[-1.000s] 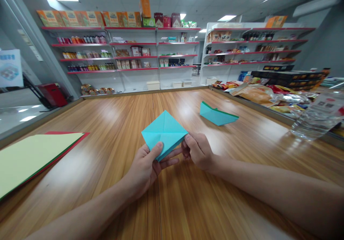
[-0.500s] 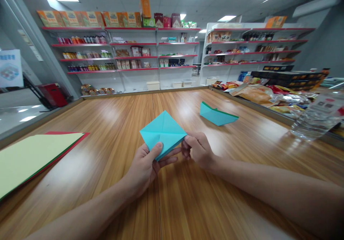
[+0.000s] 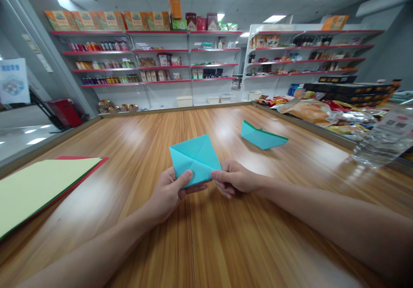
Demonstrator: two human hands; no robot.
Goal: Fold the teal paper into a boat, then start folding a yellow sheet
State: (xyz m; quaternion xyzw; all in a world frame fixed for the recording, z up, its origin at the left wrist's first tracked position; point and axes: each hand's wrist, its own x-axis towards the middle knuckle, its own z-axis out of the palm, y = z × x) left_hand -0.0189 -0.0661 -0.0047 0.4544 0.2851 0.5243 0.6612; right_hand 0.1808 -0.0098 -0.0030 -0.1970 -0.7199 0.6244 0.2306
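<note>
A folded sheet of light-blue paper [image 3: 196, 156], roughly square with diagonal creases, is held up above the wooden table [image 3: 145, 141]. My left hand [image 3: 171, 189] grips its lower left part, thumb on top and fingers underneath. At the lower right corner, my right hand [image 3: 234, 178] pinches the paper between thumb and fingers. Beyond my right hand stands a folded blue paper piece with a green edge [image 3: 263, 138], touched by neither hand. The underside of the held paper is hidden.
Pale yellow, green and red sheets [image 3: 48, 180] lie stacked at the left. To the right stand a clear plastic bottle [image 3: 377, 146] and a heap of packaged snacks [image 3: 309, 111] behind a raised edge. Stocked shelves [image 3: 161, 51] line the back.
The blue paper has turned from a diamond position to a more square one. My right thumb has come onto its top face at the lower right corner.
</note>
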